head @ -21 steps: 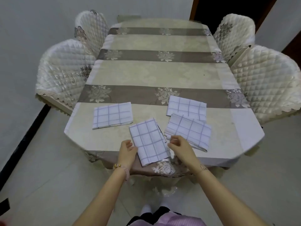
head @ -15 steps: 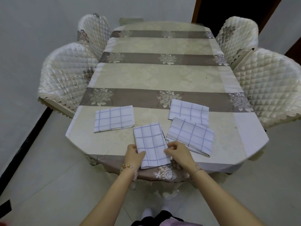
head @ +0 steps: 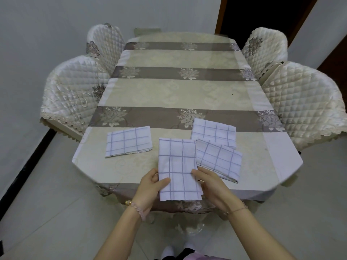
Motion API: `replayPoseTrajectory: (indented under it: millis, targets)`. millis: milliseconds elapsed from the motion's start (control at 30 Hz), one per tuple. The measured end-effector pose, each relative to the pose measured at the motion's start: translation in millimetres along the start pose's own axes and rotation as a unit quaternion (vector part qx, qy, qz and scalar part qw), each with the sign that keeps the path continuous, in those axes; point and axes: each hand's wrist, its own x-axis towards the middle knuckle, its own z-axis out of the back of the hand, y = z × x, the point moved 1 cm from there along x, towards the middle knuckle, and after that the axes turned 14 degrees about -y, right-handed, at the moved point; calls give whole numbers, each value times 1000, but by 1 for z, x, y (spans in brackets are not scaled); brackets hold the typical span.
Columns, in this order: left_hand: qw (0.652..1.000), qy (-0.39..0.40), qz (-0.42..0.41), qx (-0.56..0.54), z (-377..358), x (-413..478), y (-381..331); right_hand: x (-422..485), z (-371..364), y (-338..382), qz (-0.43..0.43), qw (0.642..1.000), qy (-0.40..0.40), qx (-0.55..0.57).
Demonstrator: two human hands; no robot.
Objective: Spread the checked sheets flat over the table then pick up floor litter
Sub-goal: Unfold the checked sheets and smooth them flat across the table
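Both hands, left hand (head: pixel 148 186) and right hand (head: pixel 212 184), grip one folded checked sheet (head: pixel 178 169).

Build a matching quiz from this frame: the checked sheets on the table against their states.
Things:
1. leftmost folded white checked sheet
2. middle folded white checked sheet
3. rear right folded white checked sheet

States:
A. near edge under the front right folded checked sheet
B. lies apart from the others
C. gripped by left hand and right hand

Pairs: 1-B, 2-C, 3-A.
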Motion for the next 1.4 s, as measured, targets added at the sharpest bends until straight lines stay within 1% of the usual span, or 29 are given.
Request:
replayPoseTrajectory:
  millis: [67,133,200,233,267,300,333,367,400,467,533,600,800,967,1100,1200,1267,1333,1400]
  targets:
    - [1000,12,9,1,4,-5,-1,-11,-1,3,8,1000,-1,6]
    - [999,3,-6,31,6,-10,-1,-23,-3,5,32,999,-8,11]
    - [990,-50,-55,121,6,-14,0,-34,-6,7,65,997,-30,10]
    - [978,-84,-89,168,6,-16,1,-39,-8,7,86,995,-49,-6]
    - [968,-108,-126,190,4,-20,1,-42,-9,6,112,991,-71,-36]
    - [963,-111,-159,188,1,-25,0,-46,-11,5,137,984,-91,-73]
    - [963,-97,-180,177,-3,-31,-2,-49,-13,3,161,975,-106,-108]
    - [967,-71,-184,163,-7,-37,-4,-52,-15,1,178,969,-111,-131]
    - [973,-43,-173,144,-12,-41,-6,-56,-16,0,192,965,-106,-143]
    - [989,5,-125,73,-20,-48,-8,-63,-19,-4,209,966,-69,-138]
    - [997,30,-74,7,-24,-54,-10,-69,-21,-9,183,978,-32,-92]
    - [998,42,-49,-23,-23,-57,-8,-73,-20,-13,147,987,-31,-58]
    - [998,55,-38,-9,-18,-63,5,-78,-18,-17,126,989,-60,-52]
    - [997,58,-46,-6,-23,-70,6,-79,-21,-13,128,985,-91,-67]
    - [998,58,-28,-26,-24,-72,6,-76,-20,-14,143,984,-94,-50]
    - [997,57,-1,-52,-22,-71,5,-74,-16,-13,164,980,-93,-60]
    - [996,58,7,-62,-22,-71,6,-74,-14,-12,162,982,-85,-53]
    - [996,47,1,-69,-21,-70,4,-72,-12,-12,152,984,-85,-44]
    - [998,10,-19,-57,-19,-65,2,-68,-7,-11,149,983,-99,-41]
